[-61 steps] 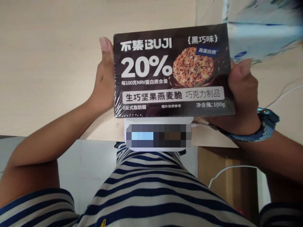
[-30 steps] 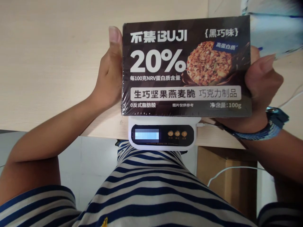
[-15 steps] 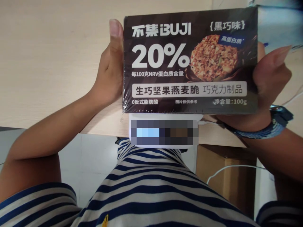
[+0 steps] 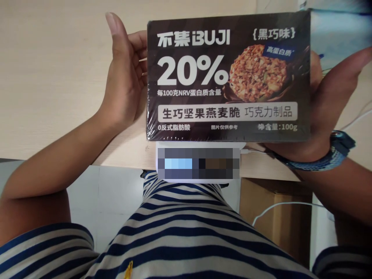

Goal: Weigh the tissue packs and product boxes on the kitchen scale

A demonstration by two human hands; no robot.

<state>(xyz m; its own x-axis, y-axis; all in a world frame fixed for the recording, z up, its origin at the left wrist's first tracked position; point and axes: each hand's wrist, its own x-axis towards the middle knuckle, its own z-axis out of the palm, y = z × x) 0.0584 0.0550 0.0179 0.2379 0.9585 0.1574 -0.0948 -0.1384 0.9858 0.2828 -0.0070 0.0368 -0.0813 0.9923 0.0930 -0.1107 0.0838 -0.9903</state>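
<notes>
A dark brown snack box (image 4: 192,116) in glossy wrap faces me, with white lettering and a picture of a round oat crisp. It is held up above the table. At its left edge is my left hand (image 4: 123,77), its thumb stretched up and apart from the box. The palm stands away from the edge, and the fingertips go out of sight behind the box. My right hand (image 4: 331,95) holds the right end, the thumb pointing outward. Its other fingers are mostly hidden behind the box.
A white device (image 4: 200,181) with a blurred-out face sits below the box at the front edge of the pale wooden table (image 4: 52,77), a white cable beside it. Under the table stands a brown carton (image 4: 261,209). A bluish thing (image 4: 340,35) lies at the far right.
My left hand has moved left, its palm coming away from the box edge and its fingers showing. The right thumb stretches further outward. In view, the box has shifted slightly left.
</notes>
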